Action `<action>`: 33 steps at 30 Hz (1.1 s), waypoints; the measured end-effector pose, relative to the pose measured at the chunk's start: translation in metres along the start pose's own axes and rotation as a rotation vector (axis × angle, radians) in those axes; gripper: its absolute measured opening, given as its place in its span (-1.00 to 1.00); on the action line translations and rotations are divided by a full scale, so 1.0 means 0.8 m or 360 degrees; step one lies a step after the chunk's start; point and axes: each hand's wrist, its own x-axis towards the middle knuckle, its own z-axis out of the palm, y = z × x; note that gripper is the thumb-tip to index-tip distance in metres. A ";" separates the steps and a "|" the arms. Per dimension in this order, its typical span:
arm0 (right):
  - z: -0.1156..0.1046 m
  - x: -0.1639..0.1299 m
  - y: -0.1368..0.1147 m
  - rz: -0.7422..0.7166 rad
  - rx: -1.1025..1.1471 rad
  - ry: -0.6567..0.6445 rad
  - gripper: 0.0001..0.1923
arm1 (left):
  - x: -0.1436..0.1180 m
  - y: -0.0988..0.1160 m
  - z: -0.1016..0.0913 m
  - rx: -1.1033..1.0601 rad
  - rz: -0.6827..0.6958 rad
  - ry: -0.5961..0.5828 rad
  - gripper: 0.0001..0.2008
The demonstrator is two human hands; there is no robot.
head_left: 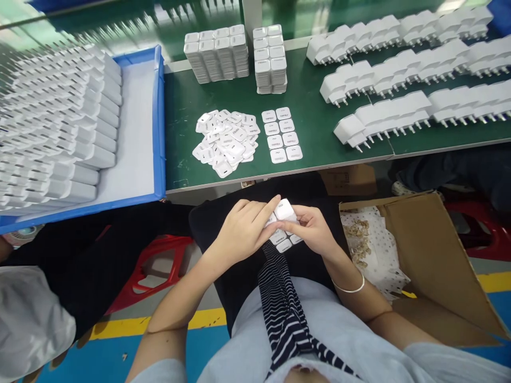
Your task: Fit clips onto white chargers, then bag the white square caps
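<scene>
Above my lap, both hands hold a small block of white rounded-square cover plates [284, 246]. One raised piece [285, 210] with a dark slot sits at its top; whether this is one thick part or several plates stacked is unclear. My left hand [249, 226] lies over the left side, fingers together and thumb pressed on the plates. Gripping the right side is my right hand [313, 229], its thumb across the front. The fingers partly hide the block. On the bench ahead are a loose pile of similar plates [229, 141] and two columns of plates [282, 134] laid flat.
Stacked plates [217, 53] stand at the back beside a second stack [270, 58]. Rows of white plug adapters [383, 117] line the right of the green bench [179, 133]. A blue tray [159, 122] holds adapters at left. An open carton [435, 255] stands at right; another person's sleeve [32, 308] shows at left.
</scene>
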 end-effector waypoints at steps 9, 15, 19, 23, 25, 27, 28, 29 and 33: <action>-0.003 -0.004 -0.007 -0.0126 -0.0226 -0.0133 -0.85 | 0.020 -0.015 -0.020 -0.0424 -0.0164 -0.0479 -0.65; -0.011 -0.003 -0.009 -0.0167 -0.0321 -0.0090 -0.84 | 0.028 -0.028 -0.007 -0.0487 -0.0128 -0.0482 -0.66; -0.014 -0.006 -0.007 -0.0149 -0.0234 -0.0141 -0.85 | 0.027 -0.038 0.007 -0.0938 -0.0240 -0.0390 -0.58; -0.015 -0.011 -0.003 -0.0024 -0.0080 -0.0106 -0.84 | 0.023 -0.053 0.001 -0.0582 -0.0468 0.0107 -0.58; -0.015 -0.012 -0.002 0.0066 -0.0026 -0.0078 -0.82 | 0.022 -0.055 -0.009 -0.0029 -0.0456 0.0423 -0.61; -0.014 -0.012 0.000 0.0142 -0.0004 -0.0057 -0.80 | 0.023 -0.046 -0.018 0.0445 -0.0358 0.0567 -0.64; -0.012 -0.012 0.000 0.0165 -0.0006 -0.0046 -0.79 | 0.025 -0.038 -0.020 0.0584 -0.0281 0.0528 -0.66; -0.010 -0.011 0.000 0.0174 -0.0022 -0.0041 -0.78 | 0.026 -0.029 -0.021 0.0649 -0.0202 0.0431 -0.67; -0.002 -0.007 0.000 0.0042 -0.0225 -0.0072 -0.80 | 0.029 0.003 -0.011 0.0324 -0.0014 -0.0089 -0.67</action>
